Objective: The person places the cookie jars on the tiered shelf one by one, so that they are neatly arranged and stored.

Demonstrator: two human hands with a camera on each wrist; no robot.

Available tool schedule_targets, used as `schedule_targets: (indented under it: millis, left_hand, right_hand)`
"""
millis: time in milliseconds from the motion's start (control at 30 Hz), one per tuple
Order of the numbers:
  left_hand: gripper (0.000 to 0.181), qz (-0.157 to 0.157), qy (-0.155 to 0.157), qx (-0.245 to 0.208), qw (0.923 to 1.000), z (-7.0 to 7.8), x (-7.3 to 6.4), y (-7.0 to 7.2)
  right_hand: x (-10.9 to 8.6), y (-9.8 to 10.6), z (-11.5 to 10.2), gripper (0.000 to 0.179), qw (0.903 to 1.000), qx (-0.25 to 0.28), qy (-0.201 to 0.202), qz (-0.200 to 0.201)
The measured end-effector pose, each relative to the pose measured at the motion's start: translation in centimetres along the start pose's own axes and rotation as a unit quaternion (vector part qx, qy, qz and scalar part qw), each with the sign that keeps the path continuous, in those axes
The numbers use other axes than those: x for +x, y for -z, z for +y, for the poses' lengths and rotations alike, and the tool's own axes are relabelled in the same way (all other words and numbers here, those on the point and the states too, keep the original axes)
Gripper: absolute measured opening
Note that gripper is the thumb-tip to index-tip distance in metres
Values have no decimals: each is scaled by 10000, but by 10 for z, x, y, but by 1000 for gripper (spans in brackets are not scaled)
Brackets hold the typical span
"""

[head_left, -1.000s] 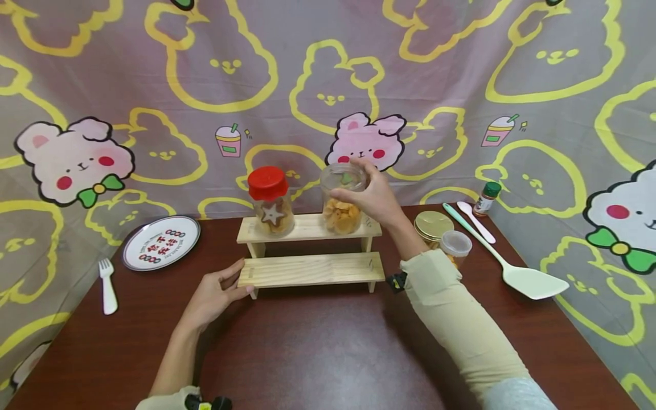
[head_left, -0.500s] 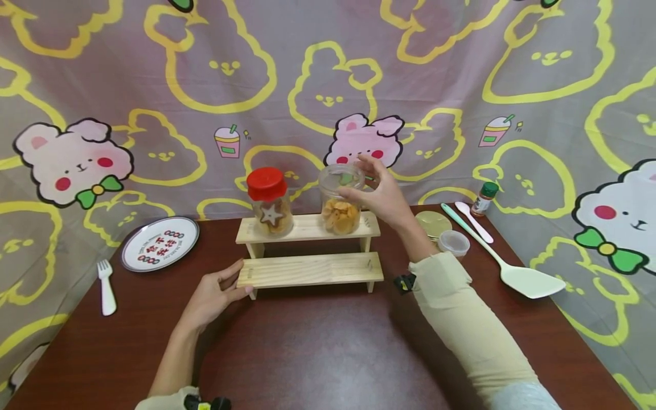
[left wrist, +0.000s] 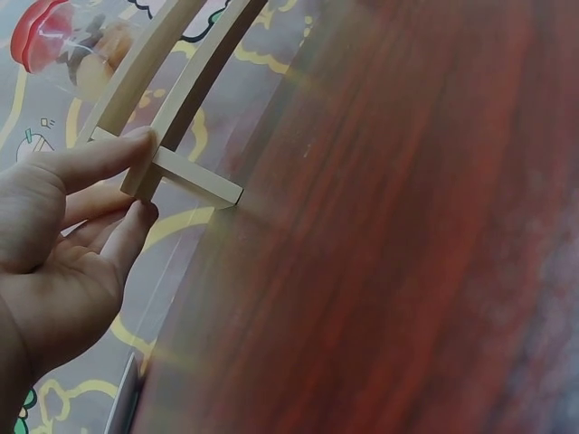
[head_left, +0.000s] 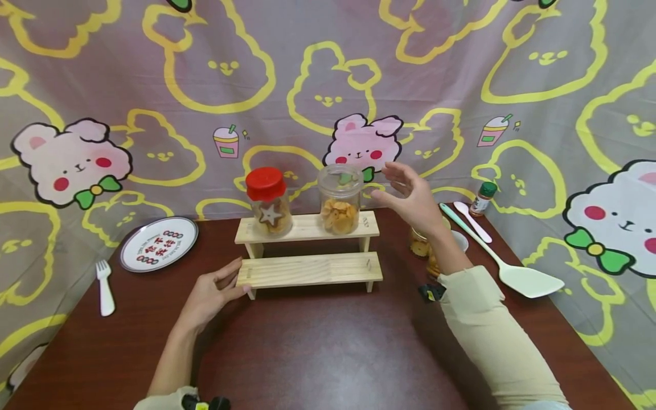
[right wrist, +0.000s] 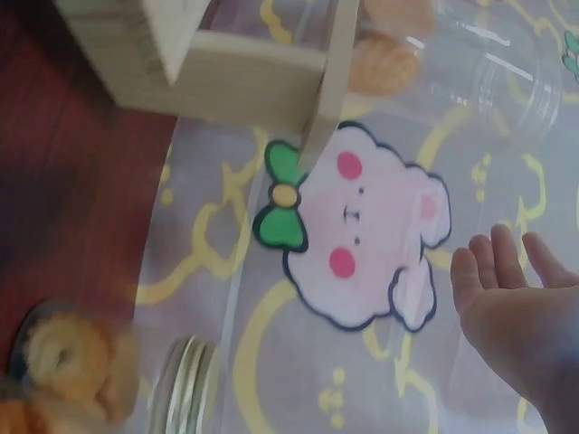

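Note:
A two-step wooden shelf [head_left: 310, 269] stands on the table. My left hand [head_left: 212, 299] pinches the left end of its lower board; the left wrist view shows thumb and fingertips on either side of the board's end [left wrist: 145, 172]. On the upper step sit a red-lidded jar [head_left: 269, 205] with a star cookie showing, at the left, and a clear-lidded jar [head_left: 339, 212] of yellowish biscuits, toward the right. My right hand [head_left: 417, 202] hovers just right of the clear-lidded jar, fingers spread apart from it and holding nothing.
Behind my right forearm, partly hidden, stand a jar of cookies [head_left: 419, 244] and another small jar [head_left: 433, 265]. Farther right are a spatula [head_left: 528, 281], a pink spoon [head_left: 474, 222] and a green-capped bottle [head_left: 483, 199]. A plate [head_left: 159, 245] and fork [head_left: 105, 290] lie left.
My right hand has let go of the clear-lidded jar and moved right, away from it. The jar stays on the upper step. My left hand keeps its place on the shelf.

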State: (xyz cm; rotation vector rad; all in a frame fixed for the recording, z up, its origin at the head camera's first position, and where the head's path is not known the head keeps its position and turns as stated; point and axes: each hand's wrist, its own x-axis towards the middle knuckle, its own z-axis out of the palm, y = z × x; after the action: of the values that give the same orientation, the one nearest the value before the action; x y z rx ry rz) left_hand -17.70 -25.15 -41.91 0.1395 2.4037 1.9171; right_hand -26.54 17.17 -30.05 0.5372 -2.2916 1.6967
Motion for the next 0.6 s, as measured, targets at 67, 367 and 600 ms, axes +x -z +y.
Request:
schedule_targets:
  millis: [67,367,600]
  left_hand:
    - [71,24,14,-40,10000,-2,0,0]
    - [73,-32,81,-172,9998,-5,1,1]
    - [73,-66,151,-262,9995,-3,1,1]
  right_hand:
    - [-6,7,2,69,9999,-88,-117,0]
    - [-31,47,8,62,9981,-403,-433,-145]
    - [-42,74,21,51,9994,-53,-299,-149]
